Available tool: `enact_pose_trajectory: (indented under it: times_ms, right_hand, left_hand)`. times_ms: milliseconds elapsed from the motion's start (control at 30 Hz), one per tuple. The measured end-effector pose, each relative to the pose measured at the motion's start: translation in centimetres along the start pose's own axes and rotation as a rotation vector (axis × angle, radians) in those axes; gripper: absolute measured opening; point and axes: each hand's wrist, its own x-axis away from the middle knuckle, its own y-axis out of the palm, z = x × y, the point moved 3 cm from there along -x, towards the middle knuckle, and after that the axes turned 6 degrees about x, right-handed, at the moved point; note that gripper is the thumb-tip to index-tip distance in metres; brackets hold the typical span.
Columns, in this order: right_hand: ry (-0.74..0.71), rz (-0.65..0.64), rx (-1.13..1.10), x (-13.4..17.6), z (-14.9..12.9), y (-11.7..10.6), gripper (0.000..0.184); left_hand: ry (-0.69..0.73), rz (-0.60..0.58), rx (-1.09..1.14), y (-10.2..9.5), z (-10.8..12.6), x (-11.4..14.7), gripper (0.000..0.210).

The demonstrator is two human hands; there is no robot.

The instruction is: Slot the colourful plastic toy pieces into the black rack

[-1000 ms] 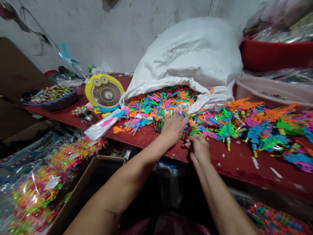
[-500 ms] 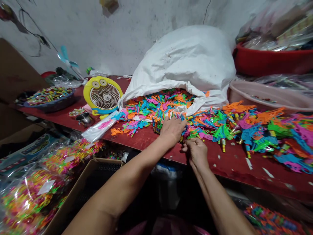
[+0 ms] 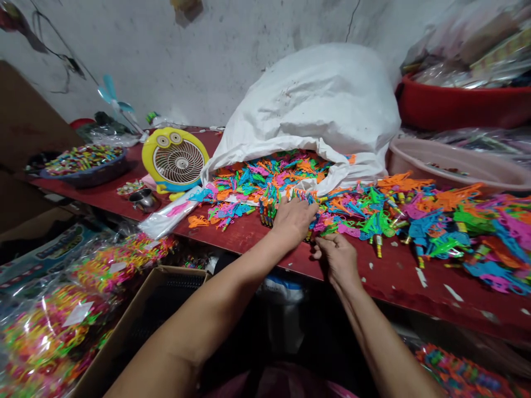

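while the left hand (image 3: 293, 220) arches palm-down over one packed row of plastic toys (image 3: 269, 209) on the red table (image 3: 243, 239), grip hidden, the right hand (image 3: 335, 255) curls just near-right; cannot tell if pinching. far: one white sack (image 3: 315, 102); left: two fans (image 3: 181, 163).

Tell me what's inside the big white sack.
At the open mouth of the white sack, a jumble of orange, blue, pink and green plastic pieces shows. The sack's own sides cover whatever lies farther back.
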Motion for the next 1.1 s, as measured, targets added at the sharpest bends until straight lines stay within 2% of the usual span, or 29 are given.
enact_pose_trajectory:
  times_ms: [167, 300, 367, 400, 467, 533, 600, 700, 767, 933, 1100]
  right_hand:
    - [0.200, -0.085, -0.047, -1.6, -0.9, -0.9, 0.040]
    - [0.197, -0.184, 0.099, -1.2, -0.9, -1.8, 0.041]
    - [0.097, -0.130, 0.268, -0.9, -1.1, -2.8, 0.049]
    - [-0.013, -0.061, 0.371, -0.8, -1.5, -3.4, 0.055]
    - [-0.328, 0.047, 0.575, -0.8, -3.1, -4.1, 0.061]
    - [-0.621, 0.009, 0.721, -1.0, -4.9, -3.8, 0.059]
    - [-0.778, -0.118, 0.780, -1.6, -6.2, -2.9, 0.047]
    - [-0.861, -0.231, 0.806, -2.7, -7.4, -1.8, 0.023]
    - [-0.885, -0.270, 0.809, -3.4, -8.0, -1.4, 0.015]
    - [-0.835, -0.399, 0.773, -4.2, -9.0, -1.3, 0.017]
    - [-0.854, -0.385, 0.756, -2.9, -9.4, -1.4, 0.015]
  left_hand:
    - [0.011, 0.010, -0.014, -0.3, -0.2, 0.4, 0.020]
    - [0.022, 0.017, -0.020, -0.2, -0.1, 0.4, 0.019]
    - [0.021, 0.024, -0.015, -0.1, -0.1, 0.3, 0.018]
    - [0.021, 0.026, -0.014, -0.1, -0.1, 0.3, 0.018]
    - [0.028, 0.025, -0.012, 0.0, -0.1, 0.3, 0.019]
    - [0.037, 0.029, -0.018, -0.1, -0.1, 0.3, 0.020]
    - [0.045, 0.028, -0.022, -0.2, -0.1, 0.3, 0.020]
    - [0.046, 0.010, -0.018, -0.4, -0.1, 0.4, 0.020]
    - [0.038, 0.009, -0.014, -0.5, -0.1, 0.4, 0.019]
    - [0.037, 0.008, -0.019, -0.6, 0.0, 0.4, 0.019]
    - [0.040, -0.024, -0.008, -0.4, -0.2, 0.1, 0.022]
